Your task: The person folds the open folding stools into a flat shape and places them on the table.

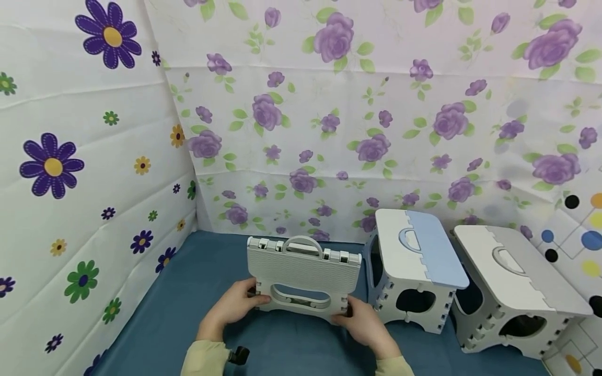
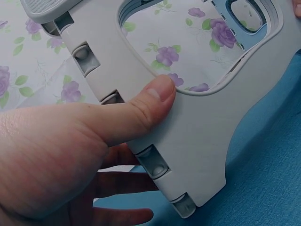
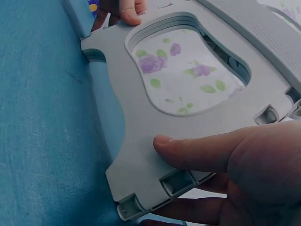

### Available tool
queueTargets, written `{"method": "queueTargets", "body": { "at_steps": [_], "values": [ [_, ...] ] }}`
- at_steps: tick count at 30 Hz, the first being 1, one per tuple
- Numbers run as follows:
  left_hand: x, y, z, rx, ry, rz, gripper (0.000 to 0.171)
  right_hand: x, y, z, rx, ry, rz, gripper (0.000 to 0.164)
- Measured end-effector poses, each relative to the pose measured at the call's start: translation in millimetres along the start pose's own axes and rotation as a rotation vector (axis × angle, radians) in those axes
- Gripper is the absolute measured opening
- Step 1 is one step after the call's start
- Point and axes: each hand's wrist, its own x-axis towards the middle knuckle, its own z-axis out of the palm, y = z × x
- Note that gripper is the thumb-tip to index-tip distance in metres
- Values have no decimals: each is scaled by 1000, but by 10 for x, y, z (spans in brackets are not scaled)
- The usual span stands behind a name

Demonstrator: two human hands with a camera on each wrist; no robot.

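Note:
Between both hands stands a folding step stool point(image 1: 305, 266), partly folded, its textured top panel tilted up with an arched handle along the upper edge. The left hand point(image 1: 235, 303) grips its left side. In the left wrist view the left thumb point(image 2: 155, 96) lies on the pale leg panel point(image 2: 193, 127) beside the large cutout, with the fingers behind the hinged edge. At the stool's right side, the right hand point(image 1: 364, 321) holds the same panel; its thumb point(image 3: 183, 150) presses the front face in the right wrist view, and the other fingers are partly hidden behind.
To the right stand two unfolded stools, one with a white and blue top point(image 1: 400, 245), the other white and grey point(image 1: 498, 261). A blue cloth point(image 1: 164, 324) covers the surface. Flowered sheets point(image 1: 301, 130) hang behind and at the left. A small black object point(image 1: 240, 355) sits by the left sleeve.

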Motion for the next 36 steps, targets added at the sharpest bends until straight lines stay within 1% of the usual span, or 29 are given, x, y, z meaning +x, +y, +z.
{"method": "queueTargets", "body": {
  "at_steps": [2,6,10,13,16,20,26,31,36],
  "values": [
    [-1,1,17,0,-7,5,34,-18,23,15,-4,2,5,47],
    [-22,6,30,7,-9,15,49,-38,43,33,-3,-2,12,47],
    [-46,18,32,3,-14,31,55,-46,62,47,12,-10,7,49],
    [-43,19,32,12,-28,36,55,-54,83,61,15,-10,0,49],
    [-16,19,19,28,-30,43,51,-51,78,69,18,-3,-13,49],
    [14,16,2,38,0,58,46,-19,40,63,19,10,-41,51],
    [-27,-55,21,11,26,68,44,-6,-3,77,14,-8,-37,48],
    [-118,-118,-10,-61,67,82,44,-16,-65,104,43,-24,-66,41],
    [-262,-116,-73,-143,135,54,48,-31,-175,189,101,-51,-110,35]
  ]
}}
